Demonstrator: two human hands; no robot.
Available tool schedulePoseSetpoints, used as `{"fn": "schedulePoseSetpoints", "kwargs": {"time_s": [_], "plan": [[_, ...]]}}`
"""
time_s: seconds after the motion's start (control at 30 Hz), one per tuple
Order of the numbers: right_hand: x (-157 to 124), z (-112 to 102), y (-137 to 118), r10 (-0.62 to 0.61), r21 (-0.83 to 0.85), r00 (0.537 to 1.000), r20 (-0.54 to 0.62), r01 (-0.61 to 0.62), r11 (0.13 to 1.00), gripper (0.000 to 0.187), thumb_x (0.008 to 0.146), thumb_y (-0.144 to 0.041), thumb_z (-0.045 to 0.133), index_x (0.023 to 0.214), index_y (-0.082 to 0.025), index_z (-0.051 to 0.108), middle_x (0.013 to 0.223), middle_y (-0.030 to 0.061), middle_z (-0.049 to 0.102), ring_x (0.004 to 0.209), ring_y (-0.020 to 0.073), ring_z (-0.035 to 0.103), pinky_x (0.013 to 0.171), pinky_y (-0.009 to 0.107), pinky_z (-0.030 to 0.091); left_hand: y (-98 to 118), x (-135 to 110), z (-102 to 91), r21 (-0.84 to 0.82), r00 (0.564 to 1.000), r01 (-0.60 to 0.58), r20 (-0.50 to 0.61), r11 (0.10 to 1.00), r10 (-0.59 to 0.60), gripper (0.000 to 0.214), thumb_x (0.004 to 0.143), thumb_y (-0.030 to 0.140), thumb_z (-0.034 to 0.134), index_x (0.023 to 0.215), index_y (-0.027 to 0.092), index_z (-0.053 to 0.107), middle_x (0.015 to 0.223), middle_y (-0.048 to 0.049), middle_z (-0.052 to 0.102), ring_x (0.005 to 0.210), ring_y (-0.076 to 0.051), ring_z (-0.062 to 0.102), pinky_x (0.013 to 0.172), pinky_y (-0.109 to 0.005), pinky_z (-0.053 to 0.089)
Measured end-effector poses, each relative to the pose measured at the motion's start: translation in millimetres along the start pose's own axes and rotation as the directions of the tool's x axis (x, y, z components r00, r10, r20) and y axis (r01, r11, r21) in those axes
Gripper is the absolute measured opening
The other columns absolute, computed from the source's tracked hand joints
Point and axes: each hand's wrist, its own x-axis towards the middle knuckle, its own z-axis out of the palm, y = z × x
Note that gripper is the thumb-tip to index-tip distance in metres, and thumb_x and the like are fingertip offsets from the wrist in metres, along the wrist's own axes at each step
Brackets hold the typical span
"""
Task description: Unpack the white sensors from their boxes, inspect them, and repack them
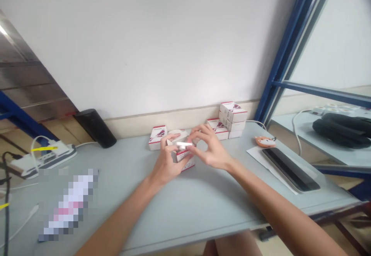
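My left hand [169, 161] grips a small white carton with red markings [183, 159] low on its near side, over the grey-blue table [185, 217]. My right hand [210, 148] comes in from the right, its fingertips at the carton's top, pinching at a small white piece [181, 144]. That piece is blurred, so I cannot tell what it is. Behind my hands lie a white rounded item [177, 134] and a single white-and-red box [158, 137]. Similar boxes [228, 119] stand stacked at the back right, partly behind my right hand.
A black cylindrical object [95, 128] stands against the wall at the table's back left. A power strip [43, 159] and cables lie at the left, with a pixelated patch [68, 205] near them. At the right are a dark tablet on white paper [290, 169] and an orange fox-shaped tag [265, 141].
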Motion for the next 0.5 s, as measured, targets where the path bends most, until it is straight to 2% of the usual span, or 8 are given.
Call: {"fn": "schedulePoseSetpoints", "kwargs": {"time_s": [0.1, 0.17, 0.23, 0.3, 0.37, 0.5], "plan": [[4, -6, 12, 0.166, 0.107, 0.972, -0.169, -0.149, 0.983, 0.021, 0.098, -0.045, 0.062, 0.095, -0.025, 0.069, 0.098, 0.0047, 0.073, 0.097, 0.0241, 0.065, 0.095, 0.041, 0.05, -2, 1, -2.1, 0.002, 1.0, 0.018, 0.005, 1.0, -0.018, 0.051, 0.084, 0.018, 0.081, 0.109, 0.027, 0.037, 0.133, -0.0116, 0.049, 0.133, -0.028, 0.057, 0.102, -0.05, 0.055], [5, -13, 30, 0.291, 0.049, 0.897, -0.334, -0.292, 0.955, 0.027, 0.098, -0.048, 0.058, 0.103, -0.024, 0.069, 0.101, 0.0065, 0.075, 0.094, 0.0253, 0.067, 0.091, 0.04, 0.051, -4, 2, -5.5, 0.002, 0.998, 0.05, 0.022, 0.999, -0.05, 0.051, 0.084, 0.018, 0.08, 0.108, 0.028, 0.036, 0.133, -0.012, 0.048, 0.134, -0.029, 0.056, 0.105, -0.054, 0.051], [4, -22, 54, 0.367, -0.116, 0.828, -0.424, -0.451, 0.885, 0.03, 0.097, -0.044, 0.057, 0.116, -0.024, 0.068, 0.1, 0.0077, 0.076, 0.089, 0.0269, 0.068, 0.086, 0.04, 0.051, -6, 2, -10.2, -0.01, 0.994, 0.08, 0.07, 0.997, -0.079, 0.048, 0.085, 0.018, 0.077, 0.109, 0.027, 0.035, 0.135, -0.0137, 0.047, 0.137, -0.031, 0.054, 0.108, -0.058, 0.048], [0, -28, 77, 0.455, -0.291, 0.789, -0.412, -0.587, 0.755, 0.026, 0.097, -0.036, 0.054, 0.112, -0.024, 0.071, 0.097, 0.0103, 0.077, 0.09, 0.0301, 0.069, 0.083, 0.042, 0.05, -8, 2, -14.9, -0.021, 0.991, 0.067, 0.114, 0.998, -0.064, 0.044, 0.086, 0.017, 0.072, 0.11, 0.027, 0.036, 0.136, -0.0151, 0.047, 0.14, -0.034, 0.051, 0.109, -0.062, 0.046], [-5, -31, 94, 0.531, -0.408, 0.767, -0.36, -0.641, 0.65, 0.027, 0.098, -0.031, 0.049, 0.107, -0.023, 0.073, 0.102, 0.0137, 0.077, 0.092, 0.0316, 0.069, 0.081, 0.042, 0.049, -9, 2, -18.6, -0.02, 0.992, 0.025, 0.124, 0.999, -0.023, 0.042, 0.085, 0.014, 0.069, 0.111, 0.026, 0.038, 0.135, -0.0152, 0.048, 0.141, -0.035, 0.049, 0.109, -0.063, 0.045], [-11, -26, 103, 0.642, -0.471, 0.706, -0.298, -0.694, 0.544, 0.03, 0.101, -0.029, 0.045, 0.111, -0.021, 0.072, 0.116, 0.0175, 0.073, 0.103, 0.0329, 0.069, 0.082, 0.042, 0.049, -9, 4, -21.9, 0.007, 0.992, -0.03, 0.125, 1.0, 0.029, 0.04, 0.085, 0.014, 0.068, 0.11, 0.026, 0.04, 0.133, -0.0151, 0.051, 0.138, -0.035, 0.053, 0.106, -0.06, 0.049]]}}
